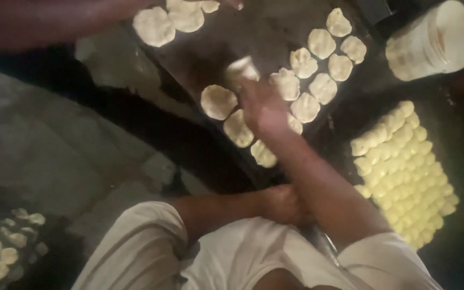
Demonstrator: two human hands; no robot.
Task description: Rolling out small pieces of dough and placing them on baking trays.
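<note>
My right hand (262, 107) reaches over a dark tray (253, 32) and is closed on a small pale cup-like object (243, 69); blur hides what it is. Around the hand lie several flattened dough discs (218, 101), with more further right (323, 86). My left hand (283, 204) sits low by the tray's near edge, partly under my right forearm, so its fingers are unclear.
Rows of small yellowish dough balls (404, 172) fill a dark surface at right. A white bucket (433, 40) stands at top right. Another person's arm (55, 21) crosses the top left near more discs (154, 26). A second tray of discs (1, 241) lies at bottom left.
</note>
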